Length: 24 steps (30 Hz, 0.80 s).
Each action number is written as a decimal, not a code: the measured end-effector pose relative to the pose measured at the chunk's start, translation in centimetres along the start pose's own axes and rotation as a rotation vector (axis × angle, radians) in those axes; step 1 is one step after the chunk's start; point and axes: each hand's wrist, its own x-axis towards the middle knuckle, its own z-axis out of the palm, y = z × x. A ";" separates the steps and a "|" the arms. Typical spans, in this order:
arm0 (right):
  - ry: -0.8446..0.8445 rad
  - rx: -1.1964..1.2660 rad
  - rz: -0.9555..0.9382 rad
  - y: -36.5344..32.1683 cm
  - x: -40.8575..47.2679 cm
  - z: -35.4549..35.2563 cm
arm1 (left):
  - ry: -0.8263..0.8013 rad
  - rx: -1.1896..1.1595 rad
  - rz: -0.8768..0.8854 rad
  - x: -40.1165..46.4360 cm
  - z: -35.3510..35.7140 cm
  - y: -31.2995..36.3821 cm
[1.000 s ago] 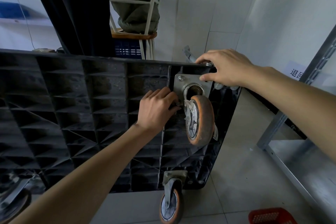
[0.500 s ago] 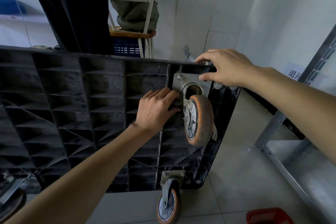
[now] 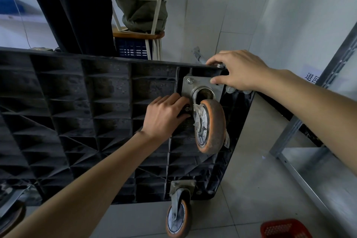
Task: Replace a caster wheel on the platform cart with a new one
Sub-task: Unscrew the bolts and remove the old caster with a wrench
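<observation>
Caster wheel [image 3: 209, 126], orange-tyred and grimy with scraps of pale wrap stuck to its hub, hangs from a steel mounting plate [image 3: 202, 87] at the 1 o'clock corner of the platform cart [image 3: 77, 121], which stands tipped on edge with its black ribbed underside facing the camera. The left hand [image 3: 164, 116] reaches in from 7 o'clock, its grip narrow, fingers curled and pinching a small nut [image 3: 187, 109] at the plate's lower left corner, just beside the wheel. The right hand [image 3: 237, 71] comes from 3 o'clock and grips the cart's top corner, thumb pressed on the plate's upper right edge, fingers curled over the rim, where a bolt head [image 3: 220, 65] shows. 1 more bolt [image 3: 190, 81] sits in the plate's upper left corner.

A second caster [image 3: 179, 216] hangs at the cart's lower edge, at 6 o'clock. The only writing is a white label [image 3: 311, 78] on the wall at 3 o'clock, printed with Chinese characters, "退" readable and the rest cut off by the forearm.

Right of the cart's edge lies bare tiled floor [image 3: 251, 189], bounded by a grey metal shelf [image 3: 309, 160] at 4 o'clock, with a red basket [image 3: 284, 228] at 5 o'clock. Behind the top rim stand a dark curtain [image 3: 73, 9] and a white-framed stool [image 3: 139, 35].
</observation>
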 end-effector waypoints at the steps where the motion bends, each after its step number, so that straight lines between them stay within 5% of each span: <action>1: 0.000 0.002 -0.001 0.0 0.0 -0.1 | -0.001 -0.004 0.013 -0.1 0.0 -0.1; 24: -0.009 -0.009 0.014 -0.2 0.0 -0.2 | 0.035 0.023 -0.024 0.4 -0.3 0.7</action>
